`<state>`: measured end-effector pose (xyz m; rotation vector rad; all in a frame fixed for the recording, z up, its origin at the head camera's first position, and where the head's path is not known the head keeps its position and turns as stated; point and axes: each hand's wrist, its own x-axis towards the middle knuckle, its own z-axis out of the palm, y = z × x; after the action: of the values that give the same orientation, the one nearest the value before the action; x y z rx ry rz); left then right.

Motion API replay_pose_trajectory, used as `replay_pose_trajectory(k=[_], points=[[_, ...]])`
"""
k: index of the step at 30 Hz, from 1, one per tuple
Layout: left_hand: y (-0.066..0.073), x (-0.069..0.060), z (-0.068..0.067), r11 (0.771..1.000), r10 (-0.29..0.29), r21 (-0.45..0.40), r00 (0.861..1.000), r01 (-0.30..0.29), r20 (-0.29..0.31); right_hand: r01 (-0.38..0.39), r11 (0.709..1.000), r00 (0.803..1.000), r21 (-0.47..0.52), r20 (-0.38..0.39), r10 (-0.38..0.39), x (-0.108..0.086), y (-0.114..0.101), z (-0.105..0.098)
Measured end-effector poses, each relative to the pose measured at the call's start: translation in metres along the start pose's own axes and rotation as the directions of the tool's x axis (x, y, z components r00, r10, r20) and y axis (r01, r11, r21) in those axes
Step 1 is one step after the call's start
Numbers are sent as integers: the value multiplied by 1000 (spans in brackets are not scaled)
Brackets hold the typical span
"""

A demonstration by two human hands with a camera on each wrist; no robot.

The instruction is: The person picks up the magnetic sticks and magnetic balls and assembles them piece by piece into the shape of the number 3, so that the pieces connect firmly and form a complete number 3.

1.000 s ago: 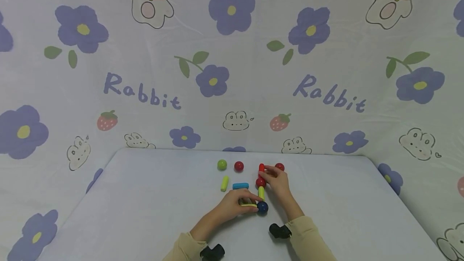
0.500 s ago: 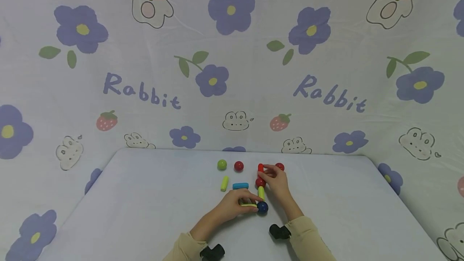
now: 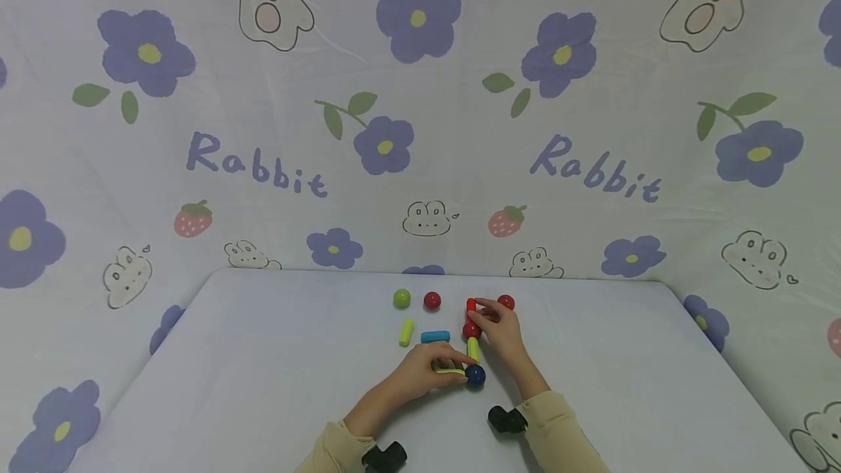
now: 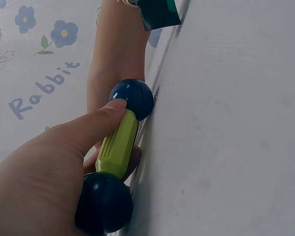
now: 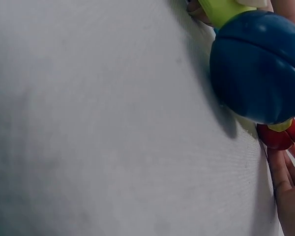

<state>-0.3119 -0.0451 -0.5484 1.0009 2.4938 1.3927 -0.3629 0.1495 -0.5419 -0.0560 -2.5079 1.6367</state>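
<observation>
Around dark-blue plastic ball [image 3: 475, 376]: nine o'clock, left hand [image 3: 420, 368] pinches ridged lime plastic stick [image 4: 117, 145]; one o'clock, right hand [image 3: 501, 327] pinches red plastic stick [image 3: 471, 304]. Likely light, stiff; grip mid-length.

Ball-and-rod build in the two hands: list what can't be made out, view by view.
Head view: the second blue ball is hidden by the left hand.
Head view: the right hand covers part of the red rod, so its join with the red ball is unclear.
Right wrist view: the corner blue ball hides most of the yellow-green rod leading to the red ball, and is clipped by the right edge.
</observation>
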Motion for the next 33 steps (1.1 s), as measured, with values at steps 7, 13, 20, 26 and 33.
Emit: replay_pose_trajectory(k=[7,13,20,26,33], points=[[0,0,0,1000,10,6,1000,-10,-9,2,1000,1000,1,3,-2,1,-1,0],[0,0,0,1000,19,2,1000,-19,-11,27,999,999,27,-21,-26,-1,-3,-2],[-1,0,0,1000,4,-10,1000,-5,-8,120,989,980,86,-170,-104,-3,-15,-7],[2,-1,-1,1000,-5,-17,1000,5,-3,171,984,936,59,-320,-143,-1,-18,-12],[2,-1,0,1000,-4,-11,1000,4,-2,98,992,941,83,-331,-66,3,-11,-18]])
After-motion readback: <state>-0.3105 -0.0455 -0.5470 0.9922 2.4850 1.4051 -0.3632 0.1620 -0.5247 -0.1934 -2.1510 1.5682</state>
